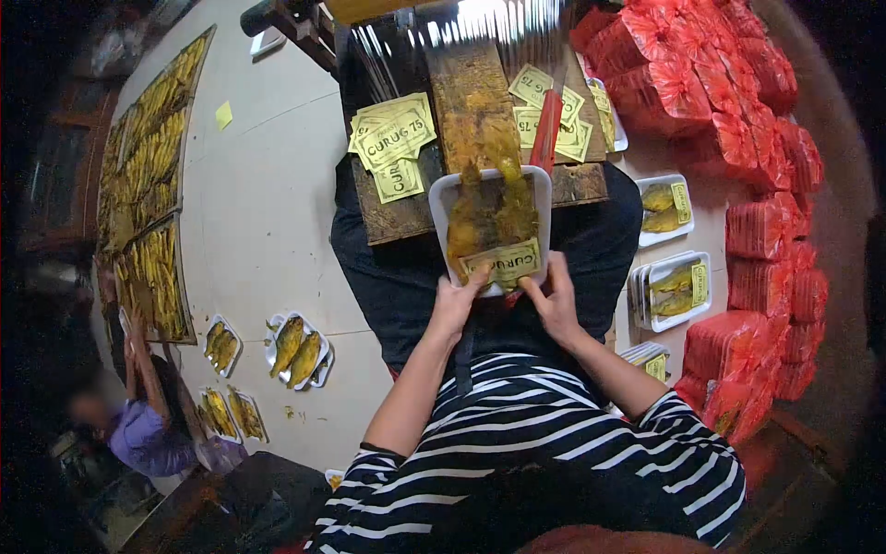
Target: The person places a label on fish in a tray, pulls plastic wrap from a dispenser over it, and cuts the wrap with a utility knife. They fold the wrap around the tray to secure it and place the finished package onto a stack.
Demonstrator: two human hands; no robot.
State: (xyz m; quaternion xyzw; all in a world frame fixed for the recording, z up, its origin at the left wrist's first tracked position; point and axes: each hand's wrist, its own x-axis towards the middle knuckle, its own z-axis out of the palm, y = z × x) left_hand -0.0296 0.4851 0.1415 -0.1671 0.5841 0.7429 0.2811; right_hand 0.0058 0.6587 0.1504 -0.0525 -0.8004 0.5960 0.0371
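Striped black-and-white sleeves and shirt (517, 397) fill the near ground at 6 o'clock, with dark trousers (369, 286) beyond them. Above the lap, at the near edge of a worn wooden bench (475, 102), both hands hold a white foam tray (544, 208) with whole yellow-brown fish (469, 217) and a yellow "CURUG" label (503, 261) across its near end.

Clock positions run from this tray. At 7 o'clock the left hand (454, 303) grips it, thumb on top near the label, its other fingers mostly hidden. Between 4 and 5, the right hand (554, 305) grips the near corner, thumb at the rim and index finger extended beside it; I cannot tell how the fingers underneath are placed.

On the bench, loose "CURUG 75" labels (395, 134) lie between 10 and 11; more yellow labels (544, 102) lie at 1 o'clock, beside a slanting red strip (547, 129). One packed fish tray (666, 234) sits at 3 o'clock, and a tray stack (640, 295) just past it. Red plastic-bagged packs (664, 102) are piled from 2 to 4.

Across the tiled floor (268, 185), racks of fish (152, 175) stretch between 9 and 10. Trays of fish (295, 351) lie at 8 o'clock; farther out, another person in purple (152, 439).
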